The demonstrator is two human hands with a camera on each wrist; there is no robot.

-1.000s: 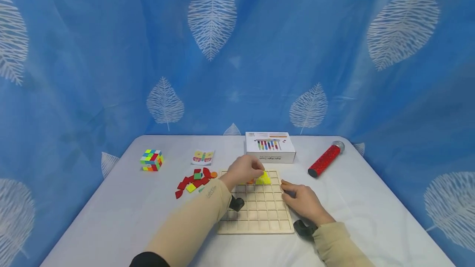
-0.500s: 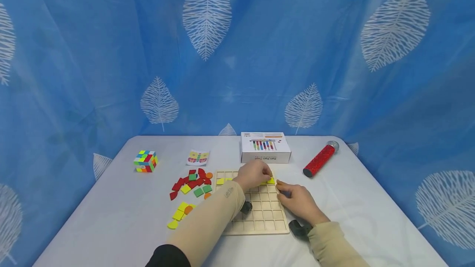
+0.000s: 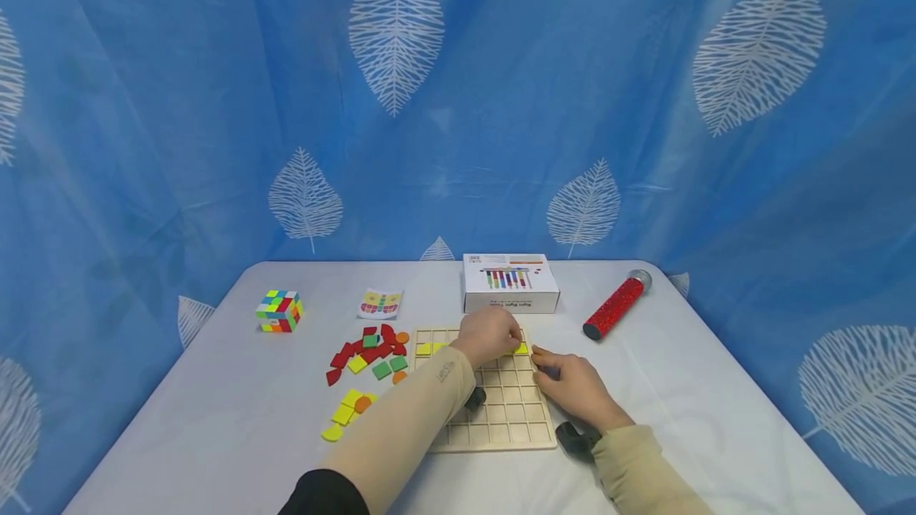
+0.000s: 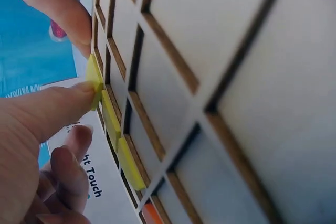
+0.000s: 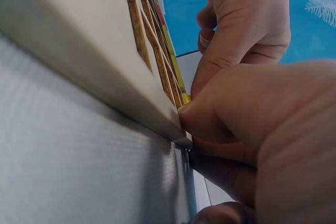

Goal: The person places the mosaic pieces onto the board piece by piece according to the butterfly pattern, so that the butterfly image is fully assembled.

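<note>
A pale wooden grid board (image 3: 508, 412) lies on the white table. At its far right corner my left hand (image 3: 487, 336) has its thumb on a yellow tile (image 4: 94, 82); the other fingers are curled, and whether they touch the tile is hidden. Two more yellow tiles and an orange piece (image 4: 151, 213) sit along the same edge in the left wrist view. Farther left on the board lies another yellow tile (image 3: 423, 349). My right hand (image 3: 576, 392) grips the board's right edge near that corner, thumb on top, as the right wrist view shows.
Loose red pieces (image 3: 370, 354), green pieces (image 3: 382, 371) and yellow pieces (image 3: 343, 414) lie left of the board. Behind are a pattern card (image 3: 380, 304) and a white box (image 3: 510, 292). A puzzle cube (image 3: 279, 311) stands far left, a red tube (image 3: 614, 310) right.
My left hand has moved right along the board's far edge to the corner with the yellow tile. The right hand stays at the board's edge. The head view has shifted slightly.
</note>
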